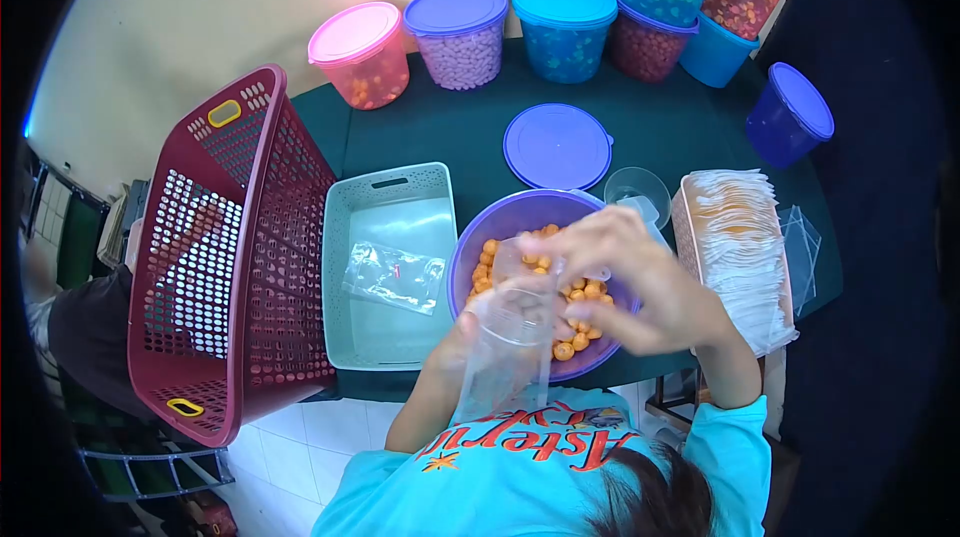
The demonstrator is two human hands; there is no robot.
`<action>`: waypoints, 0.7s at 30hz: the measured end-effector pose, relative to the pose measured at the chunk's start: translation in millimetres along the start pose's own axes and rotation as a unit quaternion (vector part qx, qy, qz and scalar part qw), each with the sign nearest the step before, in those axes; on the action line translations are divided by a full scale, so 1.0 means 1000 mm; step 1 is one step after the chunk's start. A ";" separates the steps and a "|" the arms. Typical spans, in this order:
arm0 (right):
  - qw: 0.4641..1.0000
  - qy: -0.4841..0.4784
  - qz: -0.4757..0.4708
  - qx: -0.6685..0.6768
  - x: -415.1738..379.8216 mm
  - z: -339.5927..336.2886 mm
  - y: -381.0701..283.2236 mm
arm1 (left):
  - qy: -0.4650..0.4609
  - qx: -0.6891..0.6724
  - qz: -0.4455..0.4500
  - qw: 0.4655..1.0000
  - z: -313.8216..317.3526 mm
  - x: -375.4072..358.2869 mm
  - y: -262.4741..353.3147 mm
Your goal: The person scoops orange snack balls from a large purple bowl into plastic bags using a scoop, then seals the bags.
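Observation:
A clear plastic bag hangs from my left hand, whose fingers are wrapped round it beneath its upper part. Over the right side of the bowl is my right hand, blurred, its fingers curved near the bag's upper edge; whether they hold anything is unclear. Below both hands stands a purple bowl with round orange balls in it. A clear round cup is behind my right hand. The bag and hands hide part of the bowl.
Left are a green tray holding a clear packet and a maroon basket. Right, a box holds stacked plastic bags. A purple lid and lidded tubs stand behind. A person's dark sleeve shows far left.

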State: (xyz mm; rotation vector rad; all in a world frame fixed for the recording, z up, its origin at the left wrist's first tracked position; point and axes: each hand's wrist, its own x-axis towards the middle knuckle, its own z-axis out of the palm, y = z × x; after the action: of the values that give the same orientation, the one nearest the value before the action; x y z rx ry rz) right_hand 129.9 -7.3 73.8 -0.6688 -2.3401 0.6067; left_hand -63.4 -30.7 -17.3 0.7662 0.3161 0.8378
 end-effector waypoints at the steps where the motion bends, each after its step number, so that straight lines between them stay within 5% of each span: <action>1: 0.998 0.054 0.030 0.013 0.000 0.000 0.010 | -0.019 -0.007 0.041 0.999 -0.007 -0.001 0.000; 3: 0.990 0.109 0.068 -0.054 0.000 0.009 0.035 | -0.013 -0.025 0.068 0.997 -0.023 -0.009 0.006; 5: 0.978 -0.027 0.177 -0.109 -0.011 0.028 0.055 | -0.006 -0.041 0.094 0.995 -0.025 -0.014 0.011; 7: 0.947 -0.121 0.221 -0.198 -0.021 0.051 0.071 | 0.127 -0.017 0.167 0.978 -0.018 -0.019 0.018; 10: 0.891 -0.219 0.260 -0.300 -0.027 0.070 0.085 | 0.092 -0.072 0.187 0.975 -0.032 -0.022 0.017; 14: 0.886 -0.229 0.250 -0.316 -0.026 0.077 0.093 | 0.039 -0.024 0.149 0.988 -0.038 -0.024 0.021; 21: 0.915 -0.079 0.217 -0.331 -0.014 0.065 0.081 | 0.022 -0.029 0.124 0.992 -0.042 -0.029 0.012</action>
State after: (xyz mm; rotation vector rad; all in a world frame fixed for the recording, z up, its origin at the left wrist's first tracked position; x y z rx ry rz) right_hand 120.6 29.5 -24.0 -1.5229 -2.5600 0.0121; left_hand -110.8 -27.1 -38.6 0.7433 0.2370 1.0948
